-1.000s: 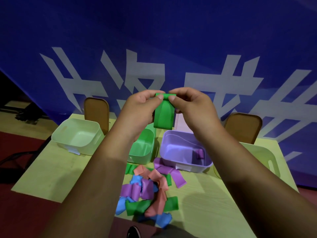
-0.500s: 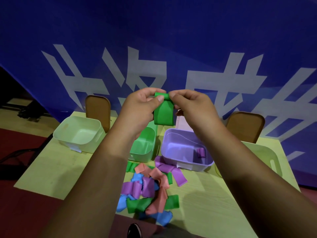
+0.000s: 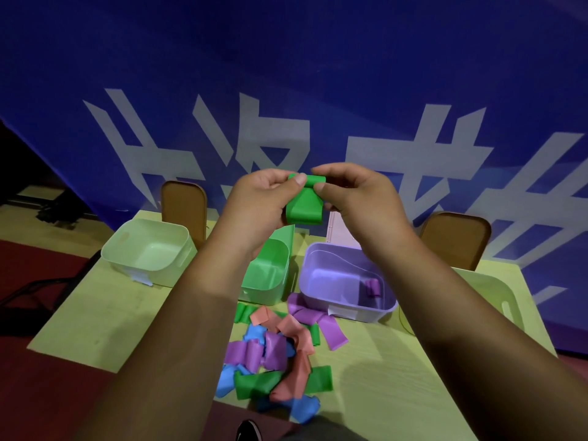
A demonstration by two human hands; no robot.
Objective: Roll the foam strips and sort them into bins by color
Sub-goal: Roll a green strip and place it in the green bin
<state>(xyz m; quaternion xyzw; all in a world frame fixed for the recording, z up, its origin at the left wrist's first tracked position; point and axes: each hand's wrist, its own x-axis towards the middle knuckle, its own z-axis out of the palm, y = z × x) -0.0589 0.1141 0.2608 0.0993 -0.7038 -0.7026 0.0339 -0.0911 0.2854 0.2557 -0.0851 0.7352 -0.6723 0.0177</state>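
Strip pile (image 3: 273, 348) lies just before the green bin (image 3: 270, 272) and purple bin (image 3: 331, 275); bare table (image 3: 105, 316) flanks it.

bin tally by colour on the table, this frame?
pale mint bin: 1
green bin: 1
purple bin: 1
pale yellow-green bin: 1
Total: 4
The pink object behind the purple bin is mostly hidden, so it is not counted.

Your left hand (image 3: 257, 200) and right hand (image 3: 358, 195) have wound more of the green strip (image 3: 304, 209) into the roll at its top. The hanging tail is shorter now, and the roll seems slightly thicker.
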